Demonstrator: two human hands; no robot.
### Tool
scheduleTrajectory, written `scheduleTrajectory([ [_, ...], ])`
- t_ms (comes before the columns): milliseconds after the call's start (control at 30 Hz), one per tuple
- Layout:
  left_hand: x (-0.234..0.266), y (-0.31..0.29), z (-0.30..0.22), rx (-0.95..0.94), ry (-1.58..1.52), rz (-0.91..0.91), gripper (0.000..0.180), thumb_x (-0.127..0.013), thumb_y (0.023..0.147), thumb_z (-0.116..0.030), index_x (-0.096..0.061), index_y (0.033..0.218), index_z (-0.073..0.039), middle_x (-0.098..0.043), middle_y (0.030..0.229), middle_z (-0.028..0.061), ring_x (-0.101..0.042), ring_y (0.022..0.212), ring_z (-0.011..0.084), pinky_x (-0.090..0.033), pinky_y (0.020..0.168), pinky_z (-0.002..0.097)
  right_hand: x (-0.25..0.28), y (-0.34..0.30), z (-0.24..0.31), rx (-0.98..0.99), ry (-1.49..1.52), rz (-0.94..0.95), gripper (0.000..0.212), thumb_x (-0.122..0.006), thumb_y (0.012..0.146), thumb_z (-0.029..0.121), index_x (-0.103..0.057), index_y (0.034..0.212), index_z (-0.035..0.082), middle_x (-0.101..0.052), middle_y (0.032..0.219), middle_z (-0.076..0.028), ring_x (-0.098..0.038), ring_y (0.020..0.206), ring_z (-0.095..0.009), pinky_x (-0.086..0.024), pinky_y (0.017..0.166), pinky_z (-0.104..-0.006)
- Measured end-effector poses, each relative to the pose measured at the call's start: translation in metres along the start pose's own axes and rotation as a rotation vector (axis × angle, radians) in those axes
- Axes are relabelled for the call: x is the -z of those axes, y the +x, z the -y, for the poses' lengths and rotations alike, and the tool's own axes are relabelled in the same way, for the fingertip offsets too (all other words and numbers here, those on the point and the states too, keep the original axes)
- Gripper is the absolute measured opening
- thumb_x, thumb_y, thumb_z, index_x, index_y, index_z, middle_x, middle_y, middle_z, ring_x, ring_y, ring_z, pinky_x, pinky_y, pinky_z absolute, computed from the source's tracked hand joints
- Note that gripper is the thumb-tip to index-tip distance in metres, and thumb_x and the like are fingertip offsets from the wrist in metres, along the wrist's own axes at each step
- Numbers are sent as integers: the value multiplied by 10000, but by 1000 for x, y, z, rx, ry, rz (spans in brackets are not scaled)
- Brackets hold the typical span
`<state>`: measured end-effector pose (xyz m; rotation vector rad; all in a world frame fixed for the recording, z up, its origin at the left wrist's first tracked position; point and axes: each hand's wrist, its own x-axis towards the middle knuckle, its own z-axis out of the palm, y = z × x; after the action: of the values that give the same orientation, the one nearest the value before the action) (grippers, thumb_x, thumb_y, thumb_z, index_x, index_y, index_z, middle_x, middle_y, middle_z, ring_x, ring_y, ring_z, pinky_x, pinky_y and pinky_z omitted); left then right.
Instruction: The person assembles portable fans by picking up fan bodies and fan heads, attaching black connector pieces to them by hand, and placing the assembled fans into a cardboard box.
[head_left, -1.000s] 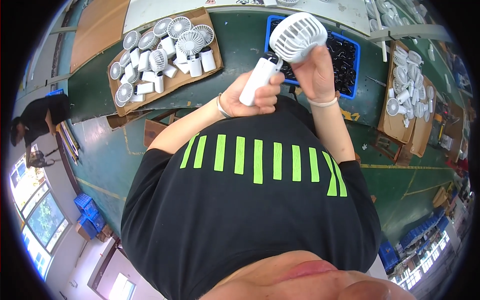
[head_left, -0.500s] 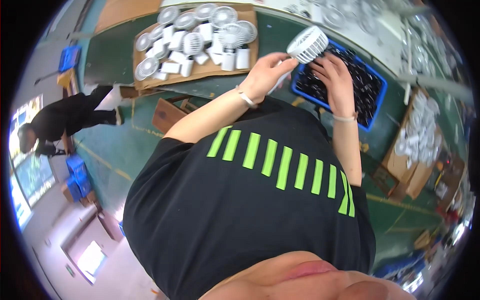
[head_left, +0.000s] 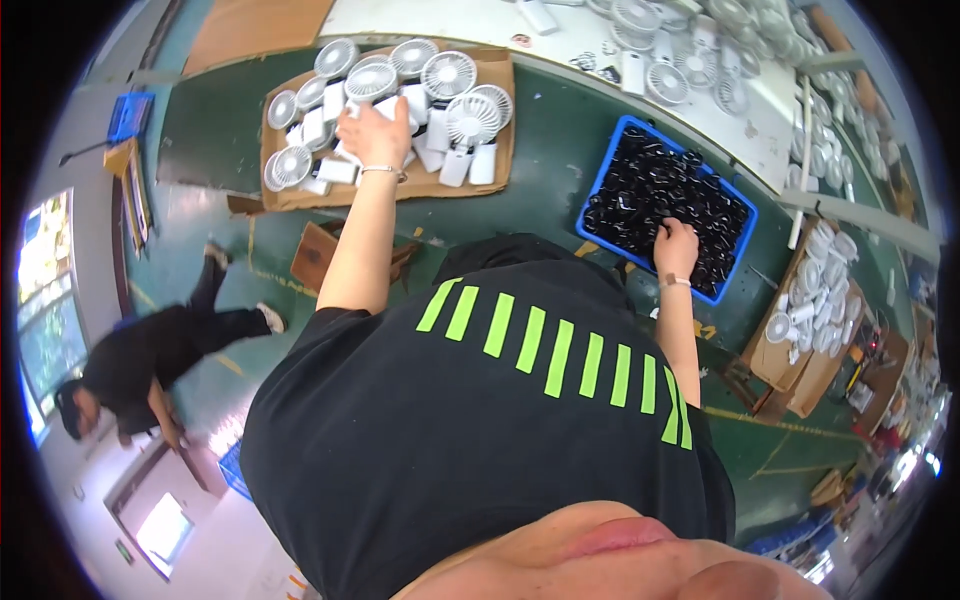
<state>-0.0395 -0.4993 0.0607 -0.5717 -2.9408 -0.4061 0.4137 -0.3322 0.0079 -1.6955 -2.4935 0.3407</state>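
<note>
My left hand [head_left: 375, 132] reaches over white handheld fans [head_left: 448, 75] that lie close together on a cardboard tray [head_left: 440, 190]. Its thumb and fingers are apart, and the fan parts directly beneath it are covered. To the right, my right hand [head_left: 677, 248] dips into a blue plastic tray [head_left: 617, 150] of small glossy black pieces [head_left: 650, 180]. The fingers there are bent and drawn together at the tips, down among the pieces. Whatever lies between those fingertips is too small to make out.
A white tabletop [head_left: 450, 25] with more fans [head_left: 668, 82] runs along the far side. Right of the blue tray, a cardboard box [head_left: 800, 370] holds further white fans. A wooden stool [head_left: 315, 255] stands below the left tray. Another person [head_left: 150, 355] bends over at the far left.
My left hand has moved left from above the blue tray to the cardboard tray; the fan it held is no longer seen in it. My right hand has lowered into the black pieces.
</note>
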Motion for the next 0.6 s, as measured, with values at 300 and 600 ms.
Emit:
scheduleTrajectory([
  [300,-86,21,-256,-429,-682,796,453,-661,791,-393,-656,1074,-39,-652,1120,187,-629,1014,335,-487,873,405,1,35,-23,-261,215,-33,113,-595,811,137,-651,772,48,-632,788,-158,-615,767,-358,-496,698,-451],
  [600,-239,-2,-411,-344,-436,670,791,-751,691,-514,-582,1056,168,-634,1065,295,-646,973,353,-511,843,401,20,69,-27,-357,563,-137,83,-656,822,119,-662,861,46,-622,784,-114,-625,674,-271,-502,640,-356],
])
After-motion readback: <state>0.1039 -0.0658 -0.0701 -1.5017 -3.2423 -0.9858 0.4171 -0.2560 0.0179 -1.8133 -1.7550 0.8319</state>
